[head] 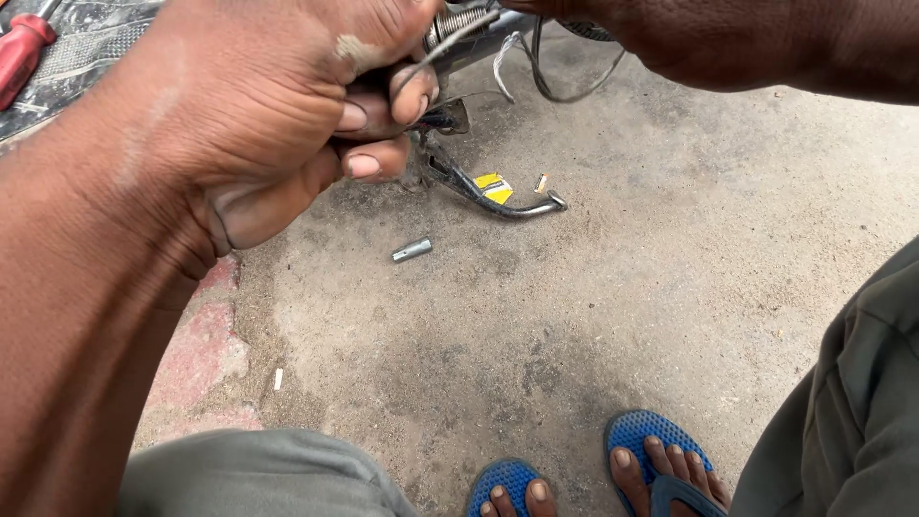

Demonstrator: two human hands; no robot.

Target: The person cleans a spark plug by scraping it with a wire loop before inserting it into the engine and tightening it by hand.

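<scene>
Closest to the lens, the left forearm runs up from seven o'clock to the left hand (278,115) at eleven o'clock, where it fills the upper left of the view. Its fingers (378,165) are curled tight into a near fist, clamped on a dark, narrow part that barely shows between them, with a thin grey cable (459,38) running out of the grip toward a coiled metal spring (458,21) at twelve o'clock; the firm pinch looks meant to keep the cable steady. At one o'clock the right hand (708,43) reaches in from the upper right, over the same machine part; its fingertips lie beyond the top edge, so I cannot tell how far they are open or whether they hold anything. Loose wire loops (546,81) hang just below it. Under the left hand, near the centre and slightly toward twelve, a bent black metal stand (488,196) rests its foot on the concrete floor (593,306), with a scrap of yellow paper (494,186) lying against it. A small silver metal sleeve (412,251) lies alone on the floor just left of centre, within easy reach. At ten o'clock a red tool handle (23,53) lies on a dark mat, well apart from the hands. At six o'clock two feet in blue sandals (637,460) are planted on the floor, and grey trouser knees frame the bottom corners, fitting a low squat over the work.
</scene>
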